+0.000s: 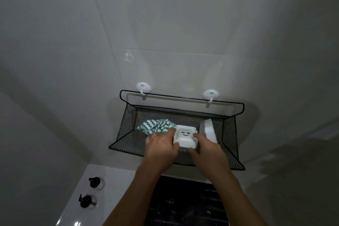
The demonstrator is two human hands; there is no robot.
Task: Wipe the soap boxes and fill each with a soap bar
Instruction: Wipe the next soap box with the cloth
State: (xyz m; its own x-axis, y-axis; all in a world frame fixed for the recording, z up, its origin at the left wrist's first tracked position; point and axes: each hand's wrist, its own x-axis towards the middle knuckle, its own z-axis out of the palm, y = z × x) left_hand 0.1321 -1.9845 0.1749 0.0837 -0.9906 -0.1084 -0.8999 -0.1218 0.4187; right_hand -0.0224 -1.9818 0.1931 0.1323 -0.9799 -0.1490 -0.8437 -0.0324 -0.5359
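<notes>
Head view: two hands, left hand (pixel 161 145) and right hand (pixel 207 147), both gripping one soap box (pixel 185 136).

1. A black mesh basket (pixel 128 134) hangs from two white hooks (pixel 143 87) on a tiled wall (pixel 165 24).
2. The left hand (pixel 161 146) and right hand (pixel 209 147) grip a white soap box (pixel 185 136) from either side, fingers curled on its edges; a smiling face marks its top.
3. A green-and-white zigzag cloth (pixel 156 126) lies just beyond the left fingers.
4. A second white box (pixel 209 130) leans tilted just past the right fingers.
5. Two black knobs (pixel 95 182) sit well below, left of the forearms.
</notes>
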